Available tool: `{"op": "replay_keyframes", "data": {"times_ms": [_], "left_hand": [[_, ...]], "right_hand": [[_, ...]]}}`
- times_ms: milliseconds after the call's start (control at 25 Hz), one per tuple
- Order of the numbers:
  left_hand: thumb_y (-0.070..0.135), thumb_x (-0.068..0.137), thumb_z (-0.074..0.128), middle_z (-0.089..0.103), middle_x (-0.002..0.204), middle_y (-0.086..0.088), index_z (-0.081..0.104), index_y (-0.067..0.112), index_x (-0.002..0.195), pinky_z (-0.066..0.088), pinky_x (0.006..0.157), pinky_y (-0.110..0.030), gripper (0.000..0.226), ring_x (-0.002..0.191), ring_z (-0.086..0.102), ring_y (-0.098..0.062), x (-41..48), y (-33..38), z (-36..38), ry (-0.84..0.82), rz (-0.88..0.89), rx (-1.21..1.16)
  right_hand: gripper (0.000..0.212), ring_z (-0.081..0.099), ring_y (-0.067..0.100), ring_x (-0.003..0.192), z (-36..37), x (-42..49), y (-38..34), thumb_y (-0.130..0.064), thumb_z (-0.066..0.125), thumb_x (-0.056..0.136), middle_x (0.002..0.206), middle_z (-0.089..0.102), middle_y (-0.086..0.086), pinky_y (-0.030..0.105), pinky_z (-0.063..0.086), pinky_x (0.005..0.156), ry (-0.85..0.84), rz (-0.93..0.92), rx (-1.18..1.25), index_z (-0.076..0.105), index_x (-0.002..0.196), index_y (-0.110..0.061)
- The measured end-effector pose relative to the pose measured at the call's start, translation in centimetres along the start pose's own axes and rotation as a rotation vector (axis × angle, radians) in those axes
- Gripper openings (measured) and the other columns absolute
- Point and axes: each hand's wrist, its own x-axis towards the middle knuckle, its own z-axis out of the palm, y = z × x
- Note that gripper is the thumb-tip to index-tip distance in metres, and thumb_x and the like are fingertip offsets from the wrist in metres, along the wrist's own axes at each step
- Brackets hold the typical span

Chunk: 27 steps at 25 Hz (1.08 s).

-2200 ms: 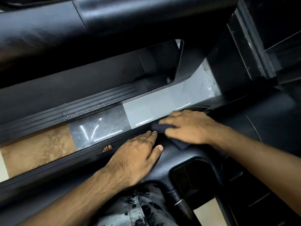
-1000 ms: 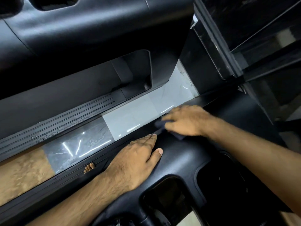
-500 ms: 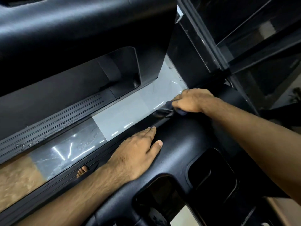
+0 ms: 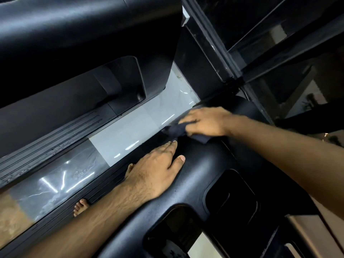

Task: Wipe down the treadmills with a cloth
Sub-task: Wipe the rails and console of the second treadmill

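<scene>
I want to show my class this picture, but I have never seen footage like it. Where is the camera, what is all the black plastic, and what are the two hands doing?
The camera sits on a person's head and looks down at their own arms, so you see roughly what they see. There is only this one view. The black plastic is the top of a treadmill, with dark recessed pockets moulded into it. A second treadmill stands beside it, and a strip of shiny tiled floor shows in the gap between them. The left hand lies flat and open on the plastic, holding nothing. The right hand presses a dark cloth onto the treadmill's edge, wiping it. Bare toes show below the left forearm.
</scene>
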Motion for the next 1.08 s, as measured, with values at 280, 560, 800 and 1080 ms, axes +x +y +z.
{"op": "replay_keyframes", "data": {"times_ms": [280, 560, 800, 1080], "left_hand": [[0.050, 0.100, 0.030, 0.024, 0.159, 0.009, 0.024, 0.023, 0.154, 0.014, 0.120, -0.024, 0.060, 0.145, 0.021, -0.004, 1.7, 0.8, -0.7, 0.000, 0.092, 0.003], [0.043, 0.102, 0.034, 0.025, 0.159, 0.009, 0.027, 0.022, 0.153, 0.009, 0.115, -0.015, 0.055, 0.145, 0.020, -0.002, 3.9, 1.8, -1.2, 0.000, 0.150, -0.034], [0.045, 0.102, 0.033, 0.020, 0.161, 0.009, 0.024, 0.023, 0.154, 0.009, 0.119, -0.020, 0.057, 0.146, 0.015, -0.002, 5.9, 2.6, -1.1, -0.055, 0.162, -0.023], [0.045, 0.102, 0.034, 0.018, 0.161, 0.009, 0.022, 0.024, 0.154, 0.010, 0.120, -0.023, 0.058, 0.147, 0.013, -0.002, 7.3, 3.5, -1.1, -0.075, 0.157, -0.021]], "right_hand": [[0.064, 0.048, 0.023, 0.129, 0.5, 0.0, 0.3, -0.069, 0.031, 0.075, 0.143, 0.051, -0.009, 0.043, 0.041, 0.105, 0.043, 0.069, -0.011, 0.053, 0.133, -0.052], [0.052, 0.053, 0.028, 0.124, 0.1, 1.3, 2.4, -0.058, 0.046, 0.078, 0.136, 0.057, -0.003, 0.040, 0.043, 0.097, 0.106, 0.193, 0.013, 0.059, 0.127, -0.049], [0.054, 0.055, 0.031, 0.121, -0.3, 1.9, 3.4, -0.061, 0.043, 0.078, 0.133, 0.059, 0.003, 0.042, 0.040, 0.099, 0.142, 0.281, -0.046, 0.064, 0.124, -0.042], [0.062, 0.034, 0.033, 0.132, -0.9, 2.4, 6.4, -0.062, 0.051, 0.075, 0.139, 0.041, -0.002, 0.061, 0.031, 0.104, 0.184, 0.598, 0.107, 0.054, 0.133, -0.040]]}}
